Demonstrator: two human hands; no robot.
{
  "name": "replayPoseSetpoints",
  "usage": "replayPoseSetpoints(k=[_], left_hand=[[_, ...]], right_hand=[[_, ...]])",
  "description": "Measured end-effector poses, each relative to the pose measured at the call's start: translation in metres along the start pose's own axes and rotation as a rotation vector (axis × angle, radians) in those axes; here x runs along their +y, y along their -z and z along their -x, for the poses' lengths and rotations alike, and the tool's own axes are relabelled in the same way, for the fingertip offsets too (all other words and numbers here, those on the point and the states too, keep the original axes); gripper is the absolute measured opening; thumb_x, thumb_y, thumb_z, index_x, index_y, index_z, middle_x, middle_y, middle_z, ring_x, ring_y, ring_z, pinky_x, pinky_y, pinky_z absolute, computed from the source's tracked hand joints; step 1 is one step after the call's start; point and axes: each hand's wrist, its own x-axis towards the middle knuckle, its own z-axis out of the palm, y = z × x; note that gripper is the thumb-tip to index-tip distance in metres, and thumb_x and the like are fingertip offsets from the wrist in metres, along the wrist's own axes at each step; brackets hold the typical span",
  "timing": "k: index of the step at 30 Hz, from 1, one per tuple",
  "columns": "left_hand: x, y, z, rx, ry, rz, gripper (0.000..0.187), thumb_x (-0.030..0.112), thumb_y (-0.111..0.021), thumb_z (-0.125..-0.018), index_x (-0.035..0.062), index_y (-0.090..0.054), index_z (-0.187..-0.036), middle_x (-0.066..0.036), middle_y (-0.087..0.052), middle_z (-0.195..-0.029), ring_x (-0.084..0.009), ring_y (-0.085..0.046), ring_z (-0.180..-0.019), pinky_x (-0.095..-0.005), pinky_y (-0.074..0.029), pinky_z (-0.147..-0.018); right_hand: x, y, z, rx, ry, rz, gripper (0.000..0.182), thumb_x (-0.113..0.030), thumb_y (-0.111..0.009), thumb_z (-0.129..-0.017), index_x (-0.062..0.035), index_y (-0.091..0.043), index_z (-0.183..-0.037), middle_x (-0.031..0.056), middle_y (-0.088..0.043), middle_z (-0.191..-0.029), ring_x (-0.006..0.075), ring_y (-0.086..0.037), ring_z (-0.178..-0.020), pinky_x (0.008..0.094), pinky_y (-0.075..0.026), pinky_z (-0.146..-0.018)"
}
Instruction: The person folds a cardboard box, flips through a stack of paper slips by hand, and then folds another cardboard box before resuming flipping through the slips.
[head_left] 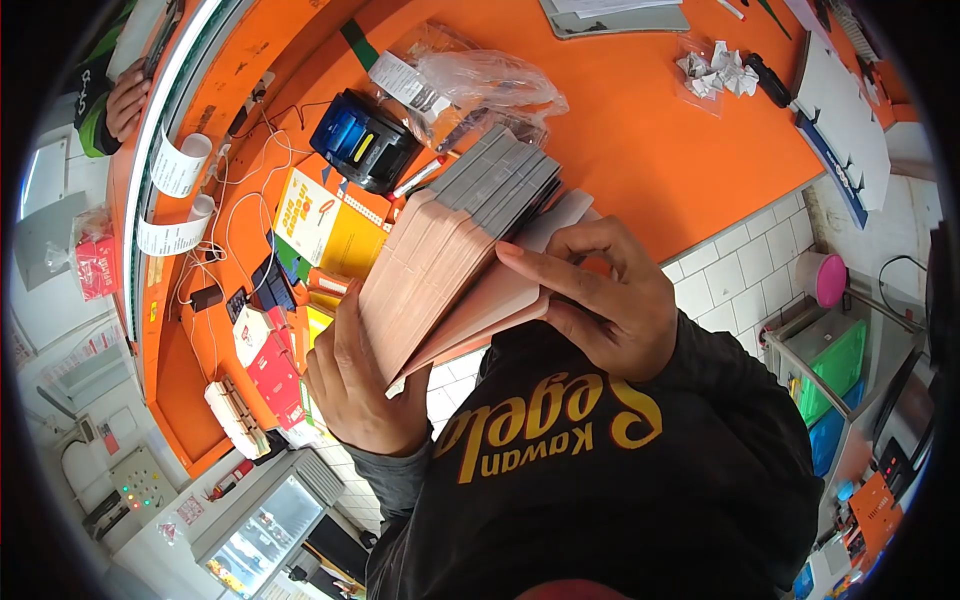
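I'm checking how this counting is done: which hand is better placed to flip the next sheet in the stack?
Probably the right hand: its fingers curl over the open edge of the thick pinkish paper stack, while the left hand grips the stack from below, supporting it.

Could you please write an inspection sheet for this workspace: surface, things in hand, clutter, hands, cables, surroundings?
Surface: orange counter, crowded on its left part.
Things in hand: thick stack of pinkish and grey cards, held over the counter edge and fanned open.
Clutter: blue and black small printer, clear plastic bags, yellow box, crumpled paper in a bag, receipt paper curls.
Hands: left hand supports the stack from below; right hand grips its top edge.
Cables: thin white cables lie on the counter by the printer.
Surroundings: white tiled wall below the counter; another person's hand behind the counter.
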Motion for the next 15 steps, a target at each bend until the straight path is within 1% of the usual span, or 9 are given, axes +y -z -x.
replayPoseSetpoints(k=[7,9,15], left_hand=[[0.0004,-0.0008,-0.001,0.014,-0.009,0.007,0.084,0.031,-0.086,-0.065,0.0072,-0.052,-0.139,-0.01,-0.063,-0.115,-0.0306,-0.06,-0.096,-0.0415,-0.045,-0.086],[0.0006,-0.0011,-0.0008,0.016,-0.008,0.005,0.083,0.03,-0.085,-0.066,0.0073,-0.052,-0.139,-0.01,-0.063,-0.114,-0.0304,-0.06,-0.096,-0.042,-0.045,-0.086],[0.0022,0.0008,-0.002,0.019,-0.021,-0.014,0.082,0.032,-0.085,-0.067,0.0074,-0.052,-0.139,-0.01,-0.063,-0.112,-0.0304,-0.06,-0.095,-0.0418,-0.045,-0.084]], right_hand=[[-0.0038,0.0009,-0.0034,-0.006,0.012,0.032,0.06,-0.002,-0.078,-0.071,-0.0061,-0.066,-0.129,0.0067,-0.052,-0.098,0.0173,-0.056,-0.084,0.0291,-0.05,-0.072],[-0.0053,0.0012,-0.0044,-0.013,-0.019,0.027,0.06,-0.002,-0.078,-0.071,-0.0064,-0.066,-0.13,0.0064,-0.052,-0.098,0.0175,-0.056,-0.084,0.0292,-0.049,-0.072],[-0.0002,-0.0005,-0.0011,-0.003,0.008,0.026,0.06,-0.001,-0.077,-0.071,-0.0066,-0.066,-0.129,0.0059,-0.052,-0.098,0.0175,-0.055,-0.085,0.0293,-0.048,-0.073]])
